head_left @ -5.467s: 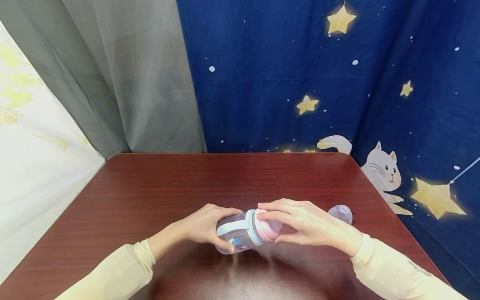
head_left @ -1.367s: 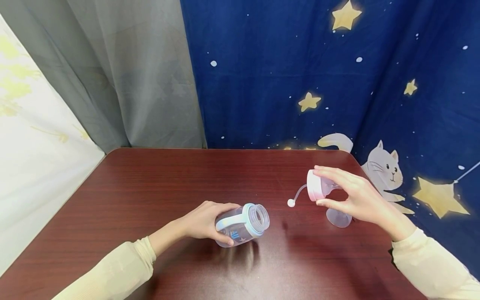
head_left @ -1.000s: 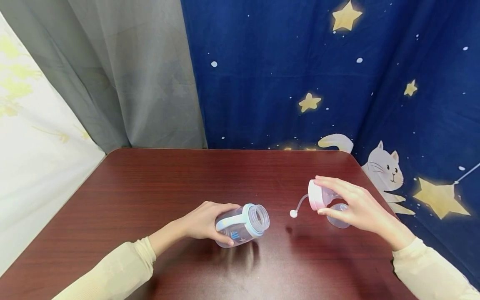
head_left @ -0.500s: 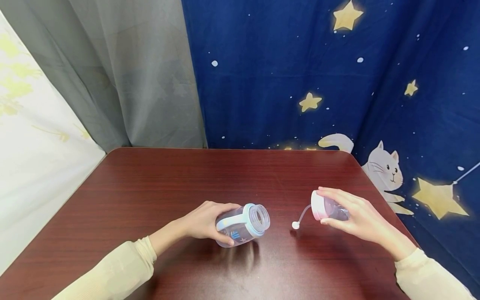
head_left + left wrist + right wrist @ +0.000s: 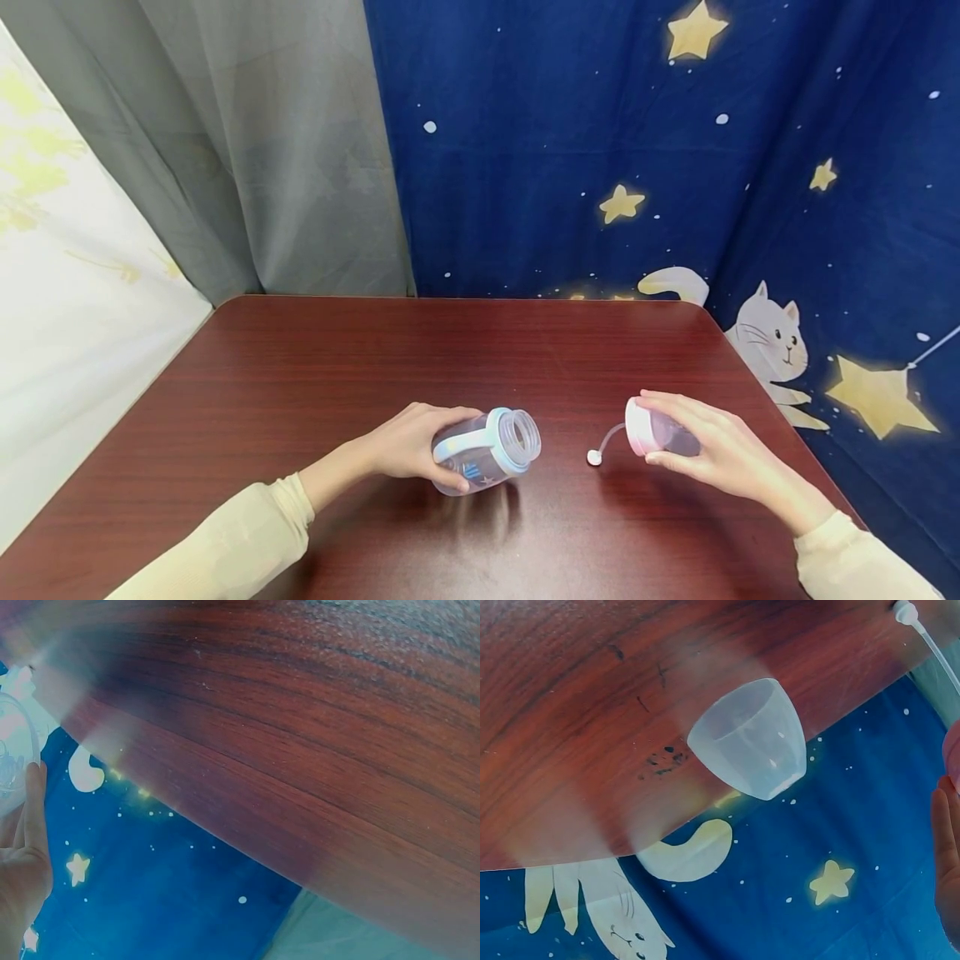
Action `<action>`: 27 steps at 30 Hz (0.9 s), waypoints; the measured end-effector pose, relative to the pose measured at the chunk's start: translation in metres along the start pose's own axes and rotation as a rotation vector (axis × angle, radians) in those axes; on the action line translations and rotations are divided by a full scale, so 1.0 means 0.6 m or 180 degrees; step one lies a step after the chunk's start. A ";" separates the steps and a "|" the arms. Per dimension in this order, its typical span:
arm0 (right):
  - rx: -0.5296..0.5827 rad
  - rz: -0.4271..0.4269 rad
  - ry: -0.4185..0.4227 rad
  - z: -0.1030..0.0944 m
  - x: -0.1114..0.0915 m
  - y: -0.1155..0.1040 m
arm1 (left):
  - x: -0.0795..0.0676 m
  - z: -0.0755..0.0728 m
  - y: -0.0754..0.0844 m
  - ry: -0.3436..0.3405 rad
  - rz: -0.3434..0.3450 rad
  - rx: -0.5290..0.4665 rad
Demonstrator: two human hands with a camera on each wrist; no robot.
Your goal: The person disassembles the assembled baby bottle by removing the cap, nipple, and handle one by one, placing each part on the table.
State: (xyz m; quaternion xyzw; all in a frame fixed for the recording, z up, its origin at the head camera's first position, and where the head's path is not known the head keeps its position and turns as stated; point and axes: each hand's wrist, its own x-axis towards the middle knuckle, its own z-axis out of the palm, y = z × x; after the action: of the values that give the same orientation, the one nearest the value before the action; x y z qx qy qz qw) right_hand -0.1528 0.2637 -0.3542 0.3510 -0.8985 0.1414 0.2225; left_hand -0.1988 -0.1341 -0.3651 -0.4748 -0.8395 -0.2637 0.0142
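Note:
My left hand (image 5: 408,446) grips a clear baby bottle (image 5: 476,477) with a pale blue collar and handle. The bottle is tilted, its uncovered threaded mouth (image 5: 522,437) facing right. In the left wrist view, part of the bottle (image 5: 16,754) and the fingers show at the left edge. My right hand (image 5: 723,454) holds the pink bottle lid (image 5: 640,427) between thumb and fingers, on its side. A thin straw hangs from the lid, ending in a white weighted ball (image 5: 594,457) close to the table. The lid and hand largely cover the cap behind them in the head view.
A translucent dome cap (image 5: 750,742) stands on the reddish-brown wooden table (image 5: 360,358), near the right hand. Dark marks (image 5: 666,759) lie beside it on the tabletop. Beyond the table's edges hang a grey curtain (image 5: 300,167) and a blue star-patterned curtain (image 5: 525,150).
Earlier the lid was on the bottle; it has come off and moved right with my right hand. Over the last second it has sunk toward the table. The left hand stays still.

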 end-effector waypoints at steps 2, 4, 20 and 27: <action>-0.0013 0.0032 -0.0018 0.001 -0.003 0.001 | 0.000 0.000 0.000 0.0001 -0.0003 -0.0002; -0.0026 0.0067 -0.0038 0.001 -0.006 0.003 | 0.001 0.000 -0.001 0.0003 -0.0004 -0.0003; -0.0223 0.0253 -0.0111 0.013 -0.044 0.019 | 0.001 0.002 -0.002 0.0041 0.0075 -0.0006; -0.0218 0.0299 -0.0316 0.019 -0.059 0.027 | 0.000 0.005 -0.003 0.0054 0.0087 -0.0024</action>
State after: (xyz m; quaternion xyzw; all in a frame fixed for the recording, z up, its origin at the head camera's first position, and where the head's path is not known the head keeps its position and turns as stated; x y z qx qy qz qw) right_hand -0.1441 0.2906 -0.3834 0.3073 -0.9282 0.1032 0.1828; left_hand -0.1998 -0.1335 -0.3684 -0.4840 -0.8318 -0.2707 0.0233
